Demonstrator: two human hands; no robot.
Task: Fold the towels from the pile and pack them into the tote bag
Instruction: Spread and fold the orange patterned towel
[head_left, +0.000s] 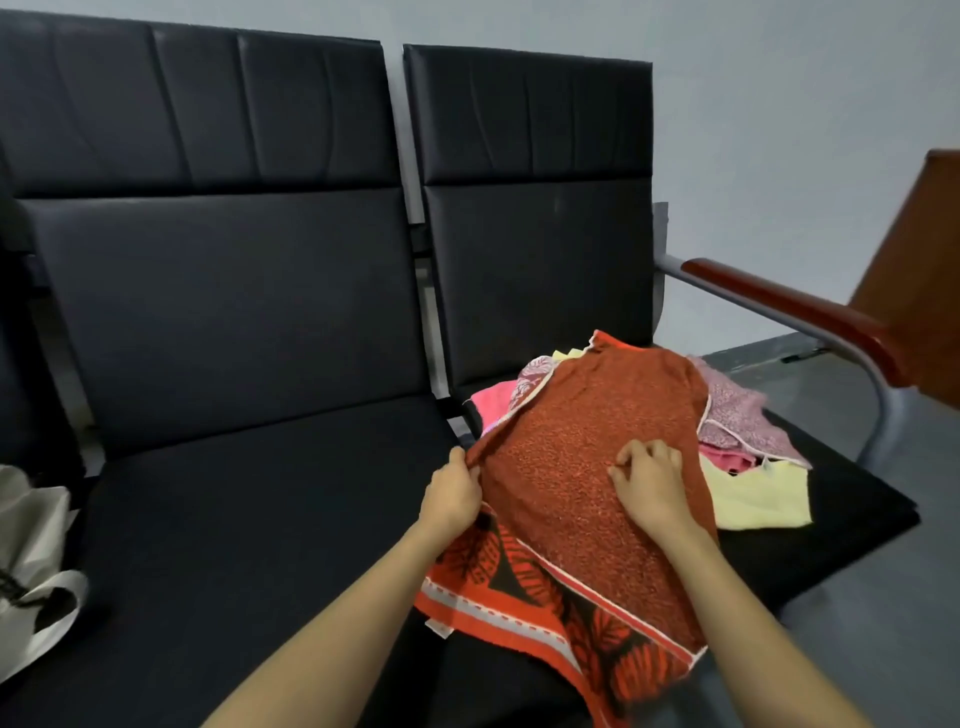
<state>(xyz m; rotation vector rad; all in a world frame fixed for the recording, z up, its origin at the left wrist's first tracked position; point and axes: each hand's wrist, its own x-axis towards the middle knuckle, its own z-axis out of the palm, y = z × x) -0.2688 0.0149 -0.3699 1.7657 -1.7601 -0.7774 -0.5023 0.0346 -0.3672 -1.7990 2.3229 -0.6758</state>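
My left hand (451, 493) pinches the red towel's (582, 467) left edge; my right hand (652, 483) presses flat, fingers curled; its length runs away from me.

Legible text: none | tote bag (31, 561): dark print at left frame edge, cut off, unreadable | red towel (582, 499): leaf pattern only, no lettering

Tote bag (31, 566): cut off by the left edge; opening and contents out of view.
Pile of towels (737, 436): largely covered by the red towel (582, 467); count indeterminable.
Red towel: lower corner runs past the bottom edge.
Wooden panel (919, 291): cropped at right; identity unclear.
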